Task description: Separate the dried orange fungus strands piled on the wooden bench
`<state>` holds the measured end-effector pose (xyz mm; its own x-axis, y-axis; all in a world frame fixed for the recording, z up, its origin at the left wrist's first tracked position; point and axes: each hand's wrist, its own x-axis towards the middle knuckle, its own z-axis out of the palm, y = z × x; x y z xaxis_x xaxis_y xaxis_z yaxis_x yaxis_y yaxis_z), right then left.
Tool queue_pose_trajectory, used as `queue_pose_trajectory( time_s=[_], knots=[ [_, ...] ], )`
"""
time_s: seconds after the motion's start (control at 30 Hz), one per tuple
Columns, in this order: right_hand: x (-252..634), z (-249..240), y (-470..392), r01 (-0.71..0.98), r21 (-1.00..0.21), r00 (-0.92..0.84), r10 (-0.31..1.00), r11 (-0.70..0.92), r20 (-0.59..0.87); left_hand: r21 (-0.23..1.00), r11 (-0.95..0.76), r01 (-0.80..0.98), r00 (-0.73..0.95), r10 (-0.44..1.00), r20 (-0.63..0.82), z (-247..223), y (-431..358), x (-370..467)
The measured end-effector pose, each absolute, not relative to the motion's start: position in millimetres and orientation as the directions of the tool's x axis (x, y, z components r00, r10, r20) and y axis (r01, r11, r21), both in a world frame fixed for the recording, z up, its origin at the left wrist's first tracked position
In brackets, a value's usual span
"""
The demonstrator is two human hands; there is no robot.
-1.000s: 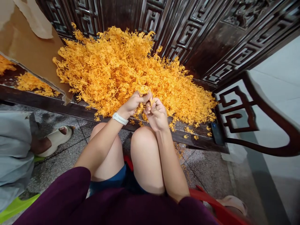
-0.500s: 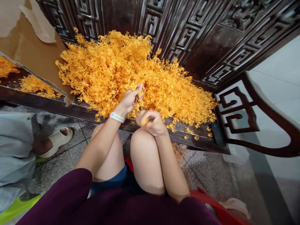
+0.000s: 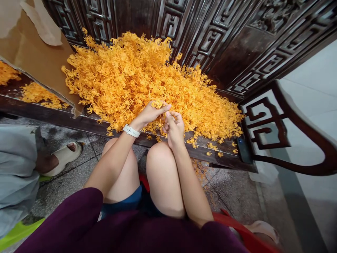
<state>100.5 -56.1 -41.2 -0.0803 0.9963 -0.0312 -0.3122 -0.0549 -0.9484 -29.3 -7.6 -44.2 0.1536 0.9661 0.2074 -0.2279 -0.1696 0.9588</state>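
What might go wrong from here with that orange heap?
The small orange piece in the left hand could slip. Loose pieces near the front edge of the bench might get brushed onto the floor, where orange bits already lie. The heap is piled high, so a tug might start a slide.

Dark carved wooden panels [image 3: 229, 68] backed the desk [image 3: 226, 160], with an openwork armrest [image 3: 285, 102] beside a pale wall [image 3: 316, 88]; the tiled floor [image 3: 234, 186] was speckled grey.

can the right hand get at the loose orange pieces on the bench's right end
Probably yes: the right hand is nearby, and nothing tall appears to stand between it and the loose pieces.
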Motion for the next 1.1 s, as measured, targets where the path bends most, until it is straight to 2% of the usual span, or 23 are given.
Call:
queue_pose_trajectory(
  time_s=[0.07, 0.2, 0.3, 0.43, 0.53, 0.63, 0.7, 0.8, 0.83, 0.9, 1.0, 1.07, 1.1],
  knots=[
    [103.0, -45.4, -53.6, -0.279, -0.959, -0.074, 0.997, -0.044, -0.024, 0.963, -0.191, -0.191, 0.196, 0.954, 0.229, -44.6, -7.9, -29.7],
    [108.1, -51.6, -50.8, -0.217, -0.975, -0.119, 0.993, -0.047, -0.021, 0.958, -0.255, -0.132, 0.159, 0.948, 0.274, -45.0, -6.9, -30.1],
    [108.1, -51.7, -50.3, -0.293, -0.956, -0.097, 0.995, -0.002, 0.028, 0.978, -0.195, -0.079, 0.183, 0.961, 0.206, -44.1, -7.1, -31.1],
    [108.1, -49.0, -51.0, -0.428, -0.904, -0.085, 0.996, -0.014, 0.025, 0.994, -0.098, 0.04, 0.353, 0.932, 0.078, -39.4, -11.8, -33.6],
    [109.9, -46.5, -52.7, -0.536, -0.84, -0.137, 0.99, -0.088, -0.016, 0.993, -0.031, -0.11, 0.46, 0.885, 0.079, -34.3, -16.9, -34.1],
    [113.1, -41.1, -54.5, -0.617, -0.761, -0.289, 0.957, -0.198, -0.015, 0.949, 0.074, -0.308, 0.489, 0.868, 0.091, -27.8, -21.7, -35.3],
    [116.2, -36.7, -55.5, -0.685, -0.687, -0.368, 0.929, -0.241, 0.041, 0.887, 0.105, -0.45, 0.488, 0.861, 0.146, -23.1, -23.4, -38.5],
    [121.3, -34.3, -57.9, -0.774, -0.582, -0.407, 0.9, -0.249, 0.155, 0.727, 0.09, -0.681, 0.366, 0.901, 0.232, -18.5, -21.2, -47.4],
    [122.4, -35.4, -59.2, -0.769, -0.589, -0.429, 0.883, -0.248, 0.189, 0.702, 0.069, -0.709, 0.308, 0.925, 0.221, -18.3, -19.1, -50.8],
    [123.1, -39.6, -62.1, -0.697, -0.676, -0.515, 0.824, -0.241, 0.237, 0.721, 0.032, -0.692, 0.219, 0.961, 0.168, -20.2, -13.7, -56.9],
    [122.0, -43.9, -64.1, -0.508, -0.83, -0.655, 0.728, -0.228, 0.201, 0.766, 0.047, -0.641, 0.181, 0.979, 0.092, -26.3, -7.0, -60.3],
    [123.9, -41.1, -61.3, -0.425, -0.878, -0.638, 0.761, -0.219, 0.119, 0.801, 0.052, -0.596, 0.172, 0.983, 0.063, -30.2, -5.7, -58.0],
    [126.7, -37.8, -58.6, -0.459, -0.858, -0.581, 0.808, -0.23, 0.095, 0.826, 0.041, -0.562, 0.158, 0.986, 0.058, -31.6, -5.9, -55.8]
  ],
)
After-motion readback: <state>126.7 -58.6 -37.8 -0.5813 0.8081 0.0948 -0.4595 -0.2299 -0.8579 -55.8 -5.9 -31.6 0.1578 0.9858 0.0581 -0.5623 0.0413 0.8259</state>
